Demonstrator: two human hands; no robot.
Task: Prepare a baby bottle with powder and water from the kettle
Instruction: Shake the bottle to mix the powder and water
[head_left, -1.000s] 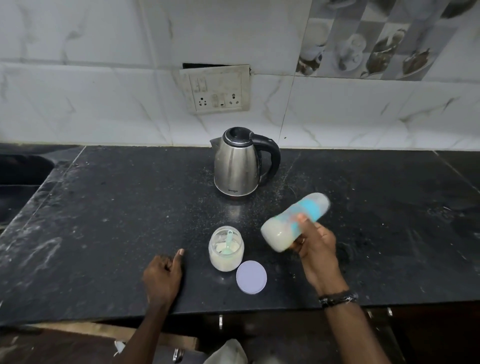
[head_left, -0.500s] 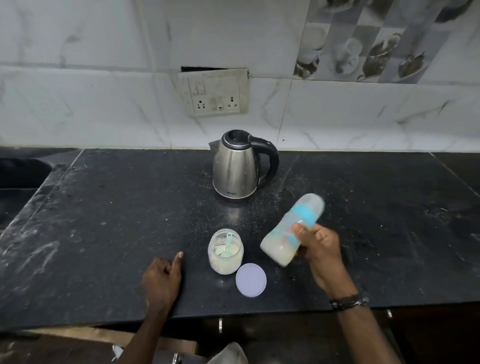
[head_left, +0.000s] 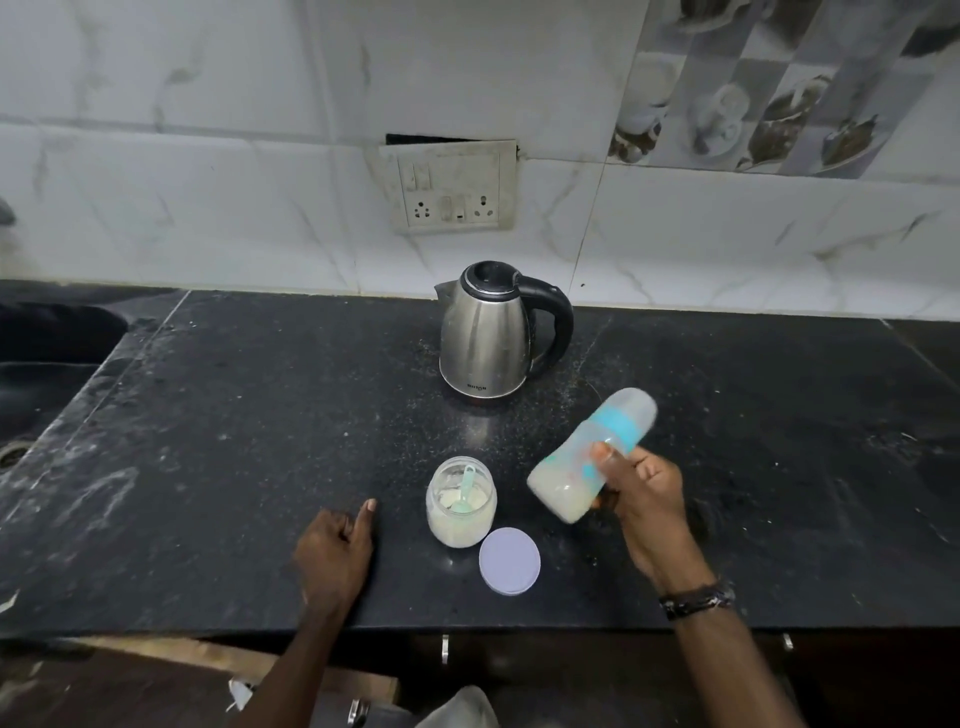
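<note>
The bottle (head_left: 582, 457) is held off the counter (head_left: 208, 441), tilted with its capped top up and toward the back right and its base down and toward the front left. Pale milky liquid fills its lower part; a blue collar sits under the clear cap. The right hand (head_left: 641, 501) is wrapped around its middle, thumb across the near side, fingers curled behind and mostly hidden by the bottle. A dark band circles that wrist.

Just left of the bottle's base, the open jar (head_left: 461, 512) of powder stands near the counter's front edge with a light green scoop (head_left: 464, 491) inside. Its lilac lid (head_left: 509, 560) lies flat just beside it, closer to the front edge; whether they touch is unclear.

The left hand (head_left: 335, 551) rests on the counter at the front edge, left of the jar, loosely curled and holding nothing, thumb out.

The kettle (head_left: 491, 332) stands toward the back edge, lid shut, handle to the right. The bottle's markings are too blurred to read.
</note>
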